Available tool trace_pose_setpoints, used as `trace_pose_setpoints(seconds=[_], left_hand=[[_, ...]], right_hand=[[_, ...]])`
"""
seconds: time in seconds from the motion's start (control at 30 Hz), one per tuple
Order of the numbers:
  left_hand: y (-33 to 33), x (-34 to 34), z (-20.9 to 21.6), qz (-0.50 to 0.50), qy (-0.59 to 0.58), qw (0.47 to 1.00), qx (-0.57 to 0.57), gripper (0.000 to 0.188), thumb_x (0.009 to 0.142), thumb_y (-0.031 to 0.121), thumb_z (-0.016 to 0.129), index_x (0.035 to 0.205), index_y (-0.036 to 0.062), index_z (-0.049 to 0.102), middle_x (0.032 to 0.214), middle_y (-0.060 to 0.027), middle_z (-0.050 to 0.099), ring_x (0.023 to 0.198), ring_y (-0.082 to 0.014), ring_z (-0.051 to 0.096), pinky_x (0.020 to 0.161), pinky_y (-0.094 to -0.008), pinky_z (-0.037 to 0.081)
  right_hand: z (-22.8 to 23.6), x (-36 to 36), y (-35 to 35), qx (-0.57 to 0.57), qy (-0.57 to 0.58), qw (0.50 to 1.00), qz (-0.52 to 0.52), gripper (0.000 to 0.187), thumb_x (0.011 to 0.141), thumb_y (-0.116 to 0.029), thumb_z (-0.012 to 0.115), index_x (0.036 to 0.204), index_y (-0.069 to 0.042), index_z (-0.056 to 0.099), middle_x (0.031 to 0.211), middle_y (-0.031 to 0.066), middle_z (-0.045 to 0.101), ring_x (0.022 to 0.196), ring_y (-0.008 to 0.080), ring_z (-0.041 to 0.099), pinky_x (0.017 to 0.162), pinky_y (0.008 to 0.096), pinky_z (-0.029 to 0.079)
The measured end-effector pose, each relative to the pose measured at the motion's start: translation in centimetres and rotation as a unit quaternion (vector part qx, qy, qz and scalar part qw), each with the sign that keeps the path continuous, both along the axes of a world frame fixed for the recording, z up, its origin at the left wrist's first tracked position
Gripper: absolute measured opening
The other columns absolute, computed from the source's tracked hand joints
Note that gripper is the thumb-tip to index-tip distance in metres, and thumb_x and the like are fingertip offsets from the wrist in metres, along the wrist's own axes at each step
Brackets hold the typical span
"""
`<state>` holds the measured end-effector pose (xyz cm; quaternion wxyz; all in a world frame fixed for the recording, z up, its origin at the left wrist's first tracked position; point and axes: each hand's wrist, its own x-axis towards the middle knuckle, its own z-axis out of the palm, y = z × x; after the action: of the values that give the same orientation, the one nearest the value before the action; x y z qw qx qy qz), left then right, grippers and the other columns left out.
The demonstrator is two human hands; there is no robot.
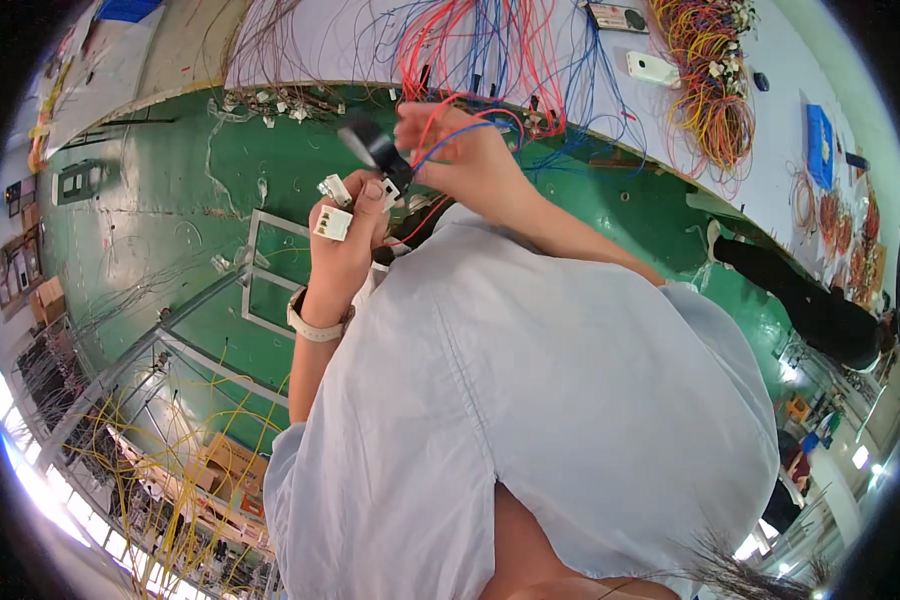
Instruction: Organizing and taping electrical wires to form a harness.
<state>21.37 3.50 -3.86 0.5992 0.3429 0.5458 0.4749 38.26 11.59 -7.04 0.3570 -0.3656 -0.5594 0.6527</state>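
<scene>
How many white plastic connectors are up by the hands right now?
3 that show: one white connector against the left hand, one just above it, one by the black tool. The right hand may hide more.

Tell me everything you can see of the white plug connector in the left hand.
The white connector is a small rectangular block, plastic by its look, with a row of dark sockets on its visible face. It sits pinched in the left hand, held up in front of the chest above the green floor. A second white connector hangs just above it. Its wires are hidden behind the fingers.
</scene>
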Motion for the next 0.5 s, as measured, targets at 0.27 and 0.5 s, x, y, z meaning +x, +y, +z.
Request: trace_pose_setpoints(seconds=[0.27, 0.5], left_hand=[[-0.4, -0.4, 1.1, 0.03, 0.134, 0.99, 0.025, 0.021, 0.096, 0.02, 0.055, 0.09, 0.0003, 0.058, 0.06, 0.007, 0.044, 0.056, -0.0028, 0.038, 0.05, -0.0202, 0.031], [-0.1, 1.6, 1.7, 0.047, 0.409, 0.907, 0.087, 0.019, 0.093, 0.019, 0.056, 0.089, 0.001, 0.06, 0.07, -0.0047, 0.057, 0.064, -0.015, 0.05, 0.059, -0.0298, 0.042]], right_hand=[[0.8, 1.7, 1.3, -0.289, 0.348, 0.871, 0.193, 0.051, 0.083, -0.031, 0.059, 0.122, 0.002, 0.056, 0.124, 0.0156, 0.057, 0.113, 0.026, 0.055, 0.098, 0.0377, 0.041], [3.0, 1.8, 1.1, -0.265, 0.088, 0.93, 0.239, 0.037, 0.082, -0.019, 0.062, 0.116, -0.005, 0.053, 0.111, 0.0082, 0.06, 0.102, 0.0166, 0.059, 0.085, 0.0291, 0.048]])
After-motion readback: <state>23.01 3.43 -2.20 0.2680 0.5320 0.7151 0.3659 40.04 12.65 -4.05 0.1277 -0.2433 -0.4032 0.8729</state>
